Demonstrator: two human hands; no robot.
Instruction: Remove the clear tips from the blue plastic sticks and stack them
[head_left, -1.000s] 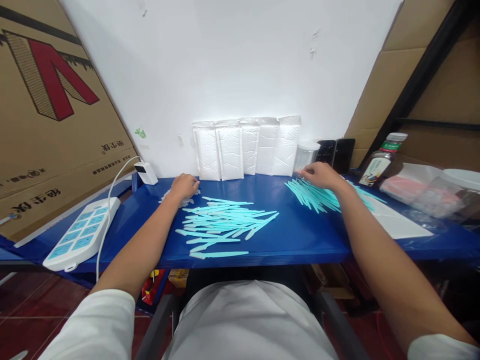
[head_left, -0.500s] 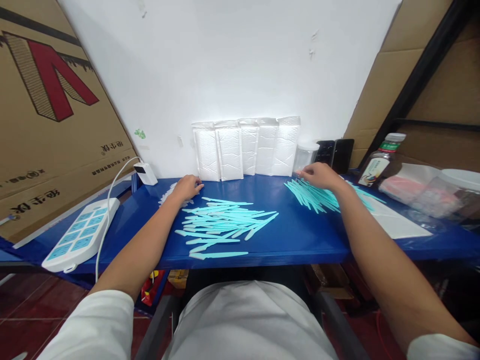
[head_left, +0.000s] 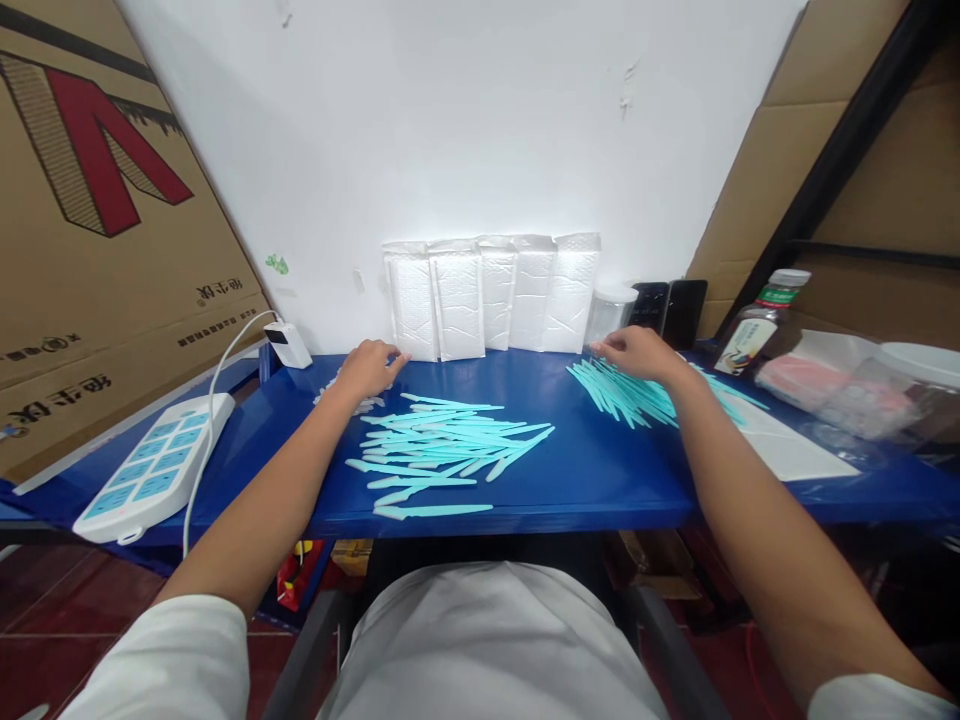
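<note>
My left hand (head_left: 367, 368) is over a small pile of translucent plastic pieces (head_left: 369, 404) on the left of the blue table. Its fingers are curled in toward the thumb; anything between them is too small to make out. My right hand (head_left: 637, 352) reaches across the back of a pile of turquoise eyebrow razors (head_left: 615, 392) on the right. Its thumb and fingers are drawn together, pointing left, and what they pinch, if anything, is not visible. Between the hands lies another heap of turquoise eyebrow razors (head_left: 442, 440), pale-tipped and mostly pointing left.
Several white padded envelopes (head_left: 459, 300) lean against the wall. Right of them stand a clear jar (head_left: 611, 310), two dark phones (head_left: 684, 312) and a bottle (head_left: 757, 320). A white power strip (head_left: 154, 468) with a cable lies at left. The blue table (head_left: 592, 480) has its front edge near my body.
My left hand has lifted slightly from the translucent pieces, its fingers shifting a little. My right hand stays almost where it was. The view has tilted slightly.
</note>
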